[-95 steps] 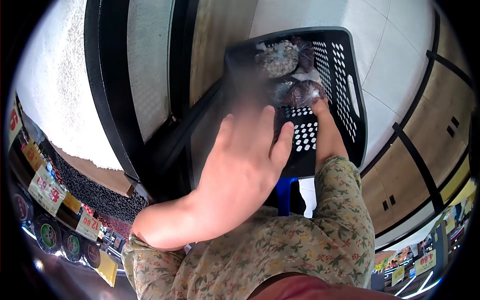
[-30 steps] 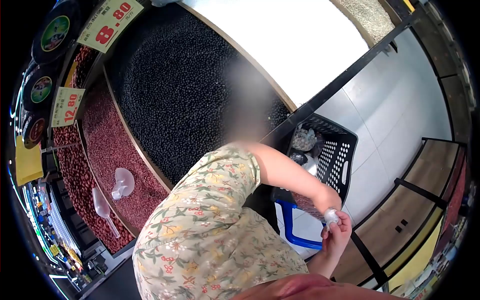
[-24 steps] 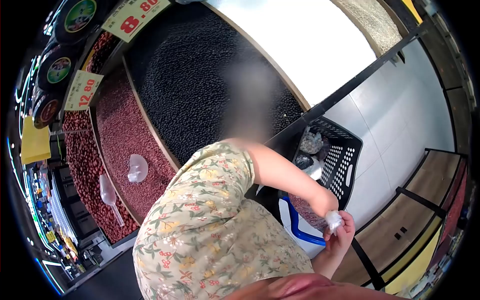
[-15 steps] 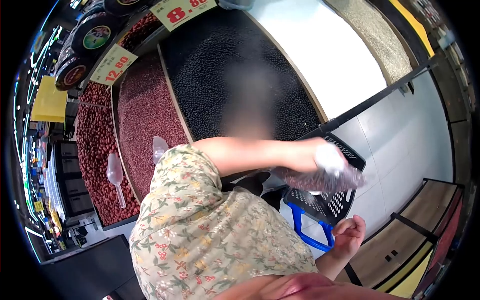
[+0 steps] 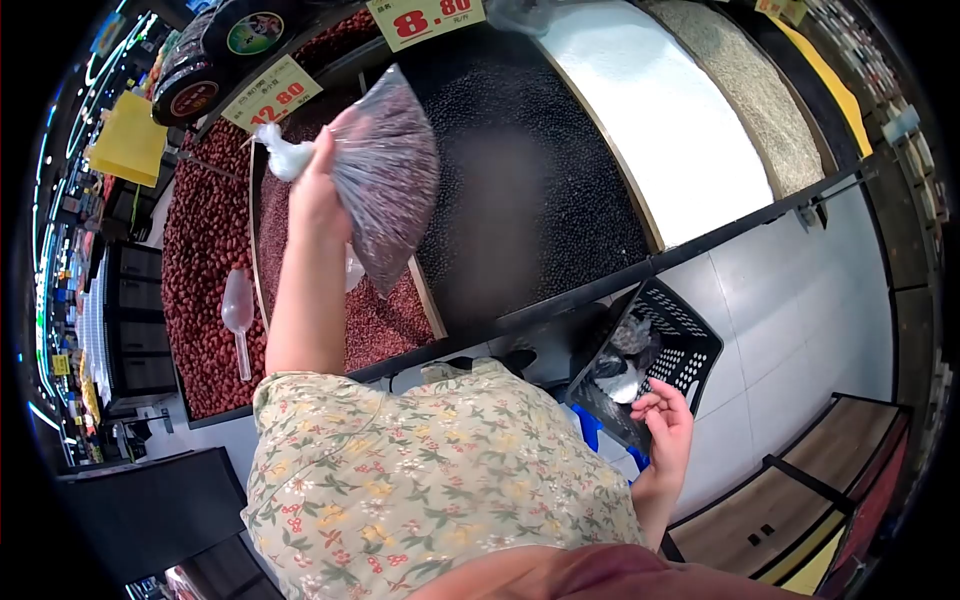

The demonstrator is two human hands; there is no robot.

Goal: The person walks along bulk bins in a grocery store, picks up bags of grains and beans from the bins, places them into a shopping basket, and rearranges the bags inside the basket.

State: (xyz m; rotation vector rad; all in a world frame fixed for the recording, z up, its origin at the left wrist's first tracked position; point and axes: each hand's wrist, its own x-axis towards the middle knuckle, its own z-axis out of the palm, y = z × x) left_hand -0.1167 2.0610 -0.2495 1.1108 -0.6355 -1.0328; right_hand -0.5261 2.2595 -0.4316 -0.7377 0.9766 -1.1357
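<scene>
My left hand [image 5: 318,195] is closed around the neck of a clear plastic bag [image 5: 388,180] of small dark red beans. Its knotted white top pokes out past my fingers. The bag hangs over the bin of small red beans [image 5: 385,325], next to the bin of black beans [image 5: 590,200], and hides part of both. Lower right, my right hand [image 5: 668,425] holds nothing, its fingers loosely bent and apart. Beside it stands a black shopping basket [image 5: 690,335] with blue handles, containing clear bags [image 5: 622,380], one with something white inside.
Large red dates or beans [image 5: 205,300] fill the far-left bin, with a clear scoop [image 5: 238,305] on top. White grain [image 5: 660,130] and beige grain [image 5: 765,110] lie to the right. Price signs [image 5: 272,92] stand along the back. A wooden bench-like unit [image 5: 800,470] is at lower right.
My left hand has swung the bag from above the basket over to the left, above the bean bins. The basket's contents now show. My right hand has shifted slightly up and left.
</scene>
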